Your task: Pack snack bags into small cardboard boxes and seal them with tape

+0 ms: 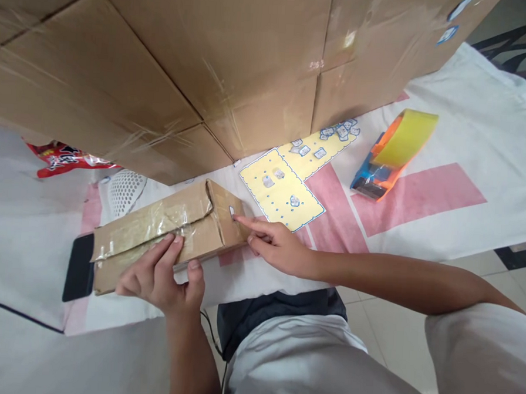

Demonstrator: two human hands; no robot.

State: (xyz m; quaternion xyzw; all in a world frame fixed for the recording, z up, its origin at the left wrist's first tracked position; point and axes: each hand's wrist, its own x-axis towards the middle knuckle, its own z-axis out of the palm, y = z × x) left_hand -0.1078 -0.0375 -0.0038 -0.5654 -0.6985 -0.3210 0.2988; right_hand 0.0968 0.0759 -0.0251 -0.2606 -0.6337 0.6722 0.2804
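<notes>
A small taped cardboard box point(164, 233) lies on the white and pink cloth in front of me. My left hand point(164, 274) grips its near side, fingers on top and thumb on the edge. My right hand point(273, 241) has its index finger stretched out, pressing a small white sticker point(231, 211) onto the box's right end; the other fingers are curled. A yellow sticker sheet point(285, 189) with several small stickers lies just beyond my right hand.
Large cardboard boxes point(186, 58) wall off the back. An orange and blue tape dispenser point(391, 156) with a yellow roll lies to the right. A black phone point(78, 268) sits under the small box's left end. A red wrapper point(64, 157) and white mesh object point(124, 190) lie at left.
</notes>
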